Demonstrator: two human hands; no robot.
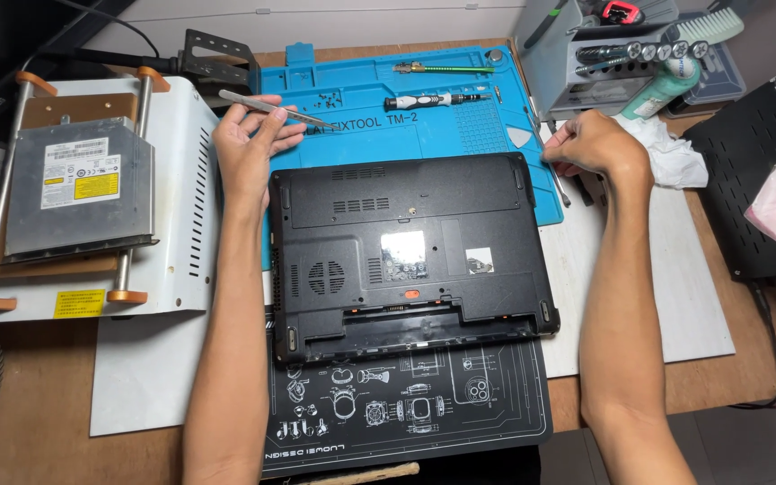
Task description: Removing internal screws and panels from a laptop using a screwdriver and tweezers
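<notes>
Left hand (249,144) pinches slim silver metal tweezers (271,108) over blue silicone mat (361,135). Right hand (590,144), grip curled closed, rests beside upturned black plastic laptop (406,251) lying mid-bench (38,431).

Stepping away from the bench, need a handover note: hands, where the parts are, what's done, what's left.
Left hand: grip shut on metal tweezers, held over the blue mat.
Right hand: closed at the laptop's far right corner, on a thin tool; the tool's kind is unclear.
Laptop: upside down, centre of bench, battery bay empty.
Optical drive: out, lying on the white machine at left.
Loose screws and screwdriver on the mat.
Left: bottom cover still on.
</notes>
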